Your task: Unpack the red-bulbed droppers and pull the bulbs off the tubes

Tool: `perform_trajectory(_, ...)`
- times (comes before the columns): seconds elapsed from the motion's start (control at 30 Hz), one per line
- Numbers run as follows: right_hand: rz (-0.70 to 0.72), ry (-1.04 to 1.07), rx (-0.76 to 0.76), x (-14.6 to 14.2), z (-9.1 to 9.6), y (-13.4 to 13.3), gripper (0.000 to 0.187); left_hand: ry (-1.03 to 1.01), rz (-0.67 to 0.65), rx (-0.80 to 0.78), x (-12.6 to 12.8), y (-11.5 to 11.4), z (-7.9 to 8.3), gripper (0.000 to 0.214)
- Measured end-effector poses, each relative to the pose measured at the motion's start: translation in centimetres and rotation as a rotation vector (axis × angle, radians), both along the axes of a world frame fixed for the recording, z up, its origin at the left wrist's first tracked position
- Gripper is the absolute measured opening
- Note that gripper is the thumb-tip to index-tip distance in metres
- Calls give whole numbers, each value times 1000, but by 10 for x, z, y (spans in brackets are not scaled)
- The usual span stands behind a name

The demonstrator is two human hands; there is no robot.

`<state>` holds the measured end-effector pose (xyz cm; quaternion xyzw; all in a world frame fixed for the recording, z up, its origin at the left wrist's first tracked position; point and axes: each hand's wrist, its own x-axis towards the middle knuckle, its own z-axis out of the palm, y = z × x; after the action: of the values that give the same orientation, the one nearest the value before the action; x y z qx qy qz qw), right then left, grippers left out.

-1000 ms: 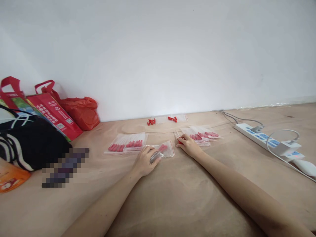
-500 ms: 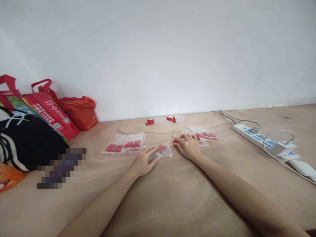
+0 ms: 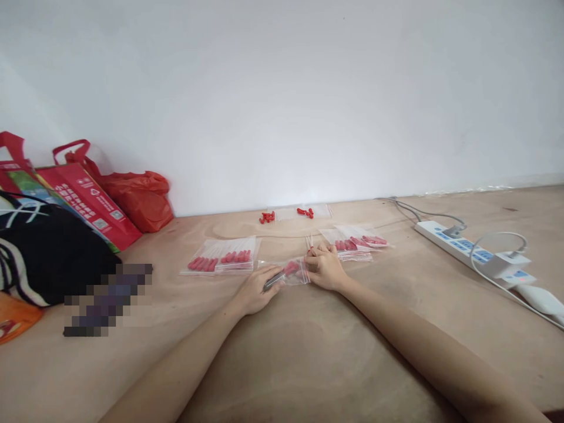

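Observation:
My left hand (image 3: 255, 289) rests on the wooden surface (image 3: 308, 352) and pinches the left edge of a small clear zip bag (image 3: 288, 271) with red pieces inside. My right hand (image 3: 325, 265) is closed at the bag's right edge, its fingers curled on the red seal strip. Two filled zip bags (image 3: 222, 257) lie flat to the left of the hands. A pile of more bags with red pieces (image 3: 356, 242) lies just right of my right hand. Loose red pieces (image 3: 268, 217) sit near the wall.
Red shopping bags (image 3: 106, 197) and a black-and-white bag (image 3: 48, 252) stand at the left. A white power strip (image 3: 476, 251) with cables and a plugged charger lies at the right. A white wall rises behind the surface.
My right hand has moved left from the pile of bags to the right edge of the small bag that my left hand holds.

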<state>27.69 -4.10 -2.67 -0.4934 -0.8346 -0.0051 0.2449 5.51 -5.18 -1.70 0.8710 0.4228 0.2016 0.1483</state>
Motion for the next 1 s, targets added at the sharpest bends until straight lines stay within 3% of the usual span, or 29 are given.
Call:
perform_trajectory(0.2, 54, -129, -10, -1, 1, -1, 32, -24, -83, -26, 0, 0, 2, 36)
perform_trajectory(0.47, 160, 32, -97, -1, 2, -4, 36, 45, -67, -9, 1, -3, 3, 45)
perform_trajectory(0.7, 194, -21, -151, 0, 10, -7, 27, 146, -87, 3, 1, -3, 1, 45)
perform_trajectory(0.8, 231, 91, -205, 4, 12, -7, 19, 170, -84, -11, 2, -3, 1, 45)
perform_trajectory(1.0, 363, 506, -528, 21, 12, 2, 15, 194, 22, 40, 0, -2, -2, 46)
